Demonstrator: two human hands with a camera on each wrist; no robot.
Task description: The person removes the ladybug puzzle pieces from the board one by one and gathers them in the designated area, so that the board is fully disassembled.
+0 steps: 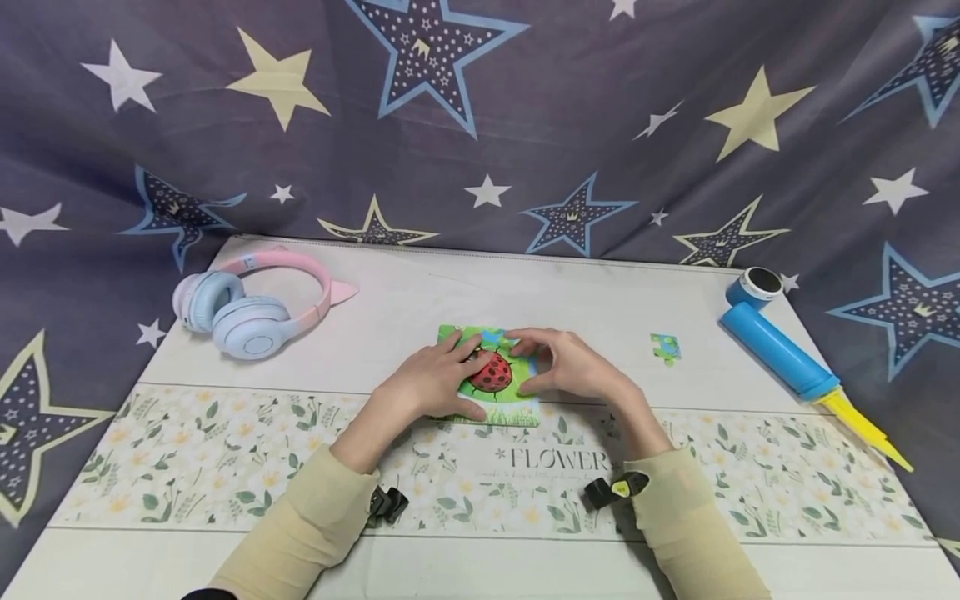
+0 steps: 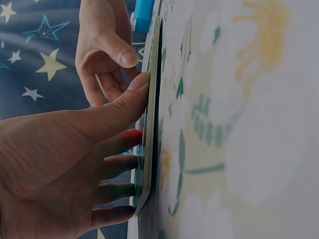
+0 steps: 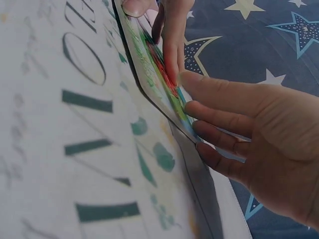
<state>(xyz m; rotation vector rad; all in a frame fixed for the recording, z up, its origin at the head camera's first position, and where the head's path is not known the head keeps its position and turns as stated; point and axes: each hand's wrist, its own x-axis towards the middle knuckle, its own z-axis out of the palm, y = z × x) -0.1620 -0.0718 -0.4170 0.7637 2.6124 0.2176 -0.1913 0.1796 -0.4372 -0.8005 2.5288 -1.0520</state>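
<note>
A ladybug jigsaw puzzle [image 1: 492, 372] lies on the table, mostly green with a red spotted ladybug in the middle. My left hand [image 1: 431, 377] rests on its left part with fingers spread; in the left wrist view the fingertips touch the puzzle's face. The right hand [image 1: 572, 364] is at the puzzle's upper right, fingers loosely bent, and in the right wrist view its fingertips touch the board's edge [image 3: 172, 112]. A blue patch [image 1: 492, 337] shows near the top, beside the right fingertips; whether it is a separate piece I cannot tell. A loose puzzle piece [image 1: 665, 348] lies to the right.
Pink and blue cat-ear headphones [image 1: 258, 304] lie at the back left. On the right are a blue hand pump [image 1: 780, 350] with a yellow nozzle and a short blue cylinder [image 1: 753, 287]. A star-patterned cloth [image 1: 480, 142] hangs behind the table.
</note>
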